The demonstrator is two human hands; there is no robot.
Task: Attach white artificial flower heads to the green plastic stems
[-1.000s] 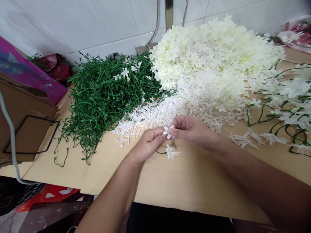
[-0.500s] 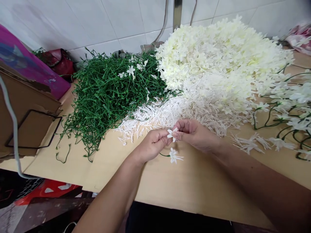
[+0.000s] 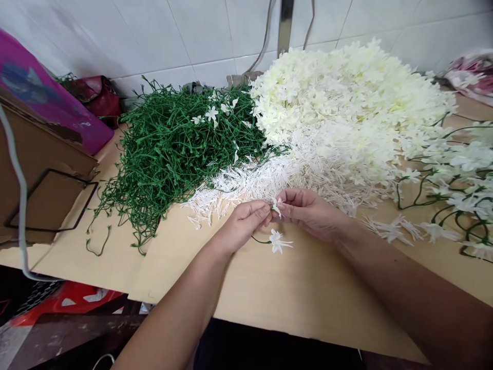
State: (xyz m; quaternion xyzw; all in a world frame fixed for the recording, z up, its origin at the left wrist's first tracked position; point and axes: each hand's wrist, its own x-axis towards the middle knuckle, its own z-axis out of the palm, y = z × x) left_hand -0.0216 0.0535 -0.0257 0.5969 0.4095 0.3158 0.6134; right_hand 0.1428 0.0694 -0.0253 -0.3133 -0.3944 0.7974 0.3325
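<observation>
My left hand (image 3: 248, 221) pinches a green artificial stem, whose tip shows between its thumb and finger. From under that hand a curved green end sticks out, carrying a white flower (image 3: 278, 241) with thin white stamens. My right hand (image 3: 304, 210) is closed on a small white artificial flower (image 3: 277, 207) that meets the stem tip. Both hands are close together above the cardboard-covered table (image 3: 262, 288). Just beyond them lies a heap of thin white stamens (image 3: 265, 177).
Green stems (image 3: 185, 139) are heaped at back left, with a few white blossoms on top. A large mound of cream flowers (image 3: 346, 92) stands at back right. Assembled flower sprays (image 3: 462, 185) lie at far right. A cardboard box (image 3: 38, 180) with a black wire frame stands left.
The small white flower has turned from facing me to a side-on position, and the green stem tip now shows beside it. Both hands stay in nearly the same place.
</observation>
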